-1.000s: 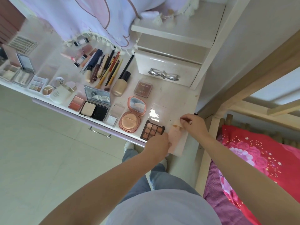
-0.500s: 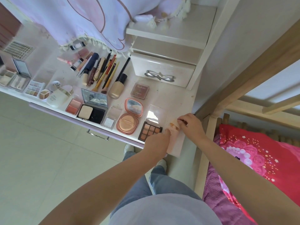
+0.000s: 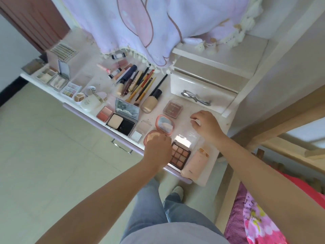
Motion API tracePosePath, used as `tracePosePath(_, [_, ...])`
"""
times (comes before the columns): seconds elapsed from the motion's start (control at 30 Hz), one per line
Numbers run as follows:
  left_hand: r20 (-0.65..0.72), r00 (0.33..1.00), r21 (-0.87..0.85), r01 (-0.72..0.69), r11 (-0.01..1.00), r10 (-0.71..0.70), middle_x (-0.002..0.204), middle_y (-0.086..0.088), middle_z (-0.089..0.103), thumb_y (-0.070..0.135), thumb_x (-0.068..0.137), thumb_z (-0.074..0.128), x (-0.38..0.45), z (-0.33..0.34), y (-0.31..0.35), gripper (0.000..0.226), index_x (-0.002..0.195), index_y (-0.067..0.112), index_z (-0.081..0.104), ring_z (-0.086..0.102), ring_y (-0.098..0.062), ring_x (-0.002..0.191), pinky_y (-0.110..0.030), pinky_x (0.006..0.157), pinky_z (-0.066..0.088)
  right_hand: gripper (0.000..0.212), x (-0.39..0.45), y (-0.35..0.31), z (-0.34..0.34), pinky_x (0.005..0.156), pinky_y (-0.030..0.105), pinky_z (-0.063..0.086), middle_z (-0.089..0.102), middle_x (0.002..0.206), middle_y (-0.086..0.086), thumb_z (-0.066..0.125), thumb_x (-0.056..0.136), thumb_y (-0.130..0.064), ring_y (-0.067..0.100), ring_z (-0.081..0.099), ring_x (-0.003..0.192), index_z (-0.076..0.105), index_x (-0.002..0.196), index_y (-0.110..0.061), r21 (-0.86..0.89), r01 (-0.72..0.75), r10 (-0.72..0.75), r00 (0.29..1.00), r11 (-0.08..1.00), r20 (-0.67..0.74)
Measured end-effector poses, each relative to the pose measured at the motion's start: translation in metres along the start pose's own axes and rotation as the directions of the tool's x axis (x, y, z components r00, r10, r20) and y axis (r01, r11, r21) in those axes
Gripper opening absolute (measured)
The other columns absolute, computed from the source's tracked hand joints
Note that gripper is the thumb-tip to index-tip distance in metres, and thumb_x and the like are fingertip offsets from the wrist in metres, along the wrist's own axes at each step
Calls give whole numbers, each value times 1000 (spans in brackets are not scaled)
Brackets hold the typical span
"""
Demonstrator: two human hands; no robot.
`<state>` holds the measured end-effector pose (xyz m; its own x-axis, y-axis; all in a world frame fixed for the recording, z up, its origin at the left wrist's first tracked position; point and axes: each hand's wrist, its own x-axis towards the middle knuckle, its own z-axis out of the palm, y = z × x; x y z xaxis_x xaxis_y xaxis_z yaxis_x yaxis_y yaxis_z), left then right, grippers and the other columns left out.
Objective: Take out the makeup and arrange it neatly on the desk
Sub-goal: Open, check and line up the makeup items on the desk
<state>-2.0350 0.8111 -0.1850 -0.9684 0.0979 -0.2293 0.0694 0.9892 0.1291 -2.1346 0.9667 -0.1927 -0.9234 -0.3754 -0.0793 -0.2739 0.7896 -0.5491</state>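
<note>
The right hand (image 3: 205, 126) pinches a small pale item in its grip, too blurred to name, above the tabletop (image 3: 209, 110). Just below it lie the eyeshadow palette (image 3: 180, 155) and pink pouch (image 3: 196, 162). The left hand (image 3: 157, 149), fingers curled, rests over the round compact (image 3: 151, 136); whether it grasps it is unclear.

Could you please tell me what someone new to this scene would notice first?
Probably the spread of open makeup along the desk edge, with the brown eyeshadow palette and the pink round compact nearest the person. The left hand is over that compact's base, while the right hand pinches a small white item further back. Behind, brushes and pencils lie side by side.
</note>
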Motion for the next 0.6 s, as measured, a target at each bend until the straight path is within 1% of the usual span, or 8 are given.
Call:
tracePosePath(0.07, [-21,998,13,64,998,-64,120,-9,51,21,94,37,1,-10,-20,30,120,8,46,48,-24,109,-31,87,42,30,28,-9,8,94,27,34,59,116,16,52,88,-10,30,50,112,59,116,-3,-62,45,-42,997,997,62])
tracePosePath(0.17, [-10,989,22,147,989,-146,124,-8,48,26,95,38,-4,-20,-44,34,124,9,43,45,-22,113,-32,89,42,35,62,-22,26,93,30,36,55,117,17,54,85,-11,30,48,114,54,119,-4,-166,105,-75,981,981,177])
tracePosePath(0.27, [1,984,11,180,984,-180,125,-7,47,27,95,38,-12,-26,-61,34,123,10,44,44,-22,115,-32,89,42,37,79,-28,40,95,35,36,45,122,17,52,85,-11,33,41,117,47,122,-7,-234,87,-24,965,968,260])
tracePosePath(0.33, [7,981,-1,193,981,-193,125,-6,46,26,94,39,-15,-28,-70,33,123,10,43,43,-22,116,-31,90,40,31,84,-29,45,93,37,38,45,122,16,47,87,-12,32,40,116,47,118,-7,-287,73,2,967,955,253])
tracePosePath(0.4, [2,978,-22,208,978,-208,124,-6,47,26,94,39,-15,-29,-77,34,123,10,44,43,-22,115,-31,92,40,26,88,-30,47,91,37,41,47,117,16,48,87,-12,32,41,113,50,113,-6,-265,63,-1,973,962,229])
tracePosePath(0.5, [-2,975,-76,221,972,-222,123,-6,47,26,94,40,-10,-30,-83,35,124,10,44,43,-21,115,-30,92,42,28,86,-31,39,87,38,45,53,109,13,62,81,-19,29,49,104,55,106,-8,-183,38,11,966,982,259])
tracePosePath(0.57, [-1,974,-166,224,960,-227,123,-6,48,25,93,43,-3,-33,-83,35,124,10,44,43,-20,115,-29,93,41,34,80,-30,27,85,35,45,57,108,10,68,75,-19,27,53,102,57,105,-7,-83,-2,26,960,997,278])
tracePosePath(0.6, [1,976,-220,213,952,-218,124,-6,48,25,93,45,1,-35,-82,36,125,11,44,44,-19,116,-28,94,40,33,75,-29,19,82,30,44,59,105,7,68,74,-16,24,54,100,58,104,-7,-15,-26,29,962,1000,273])
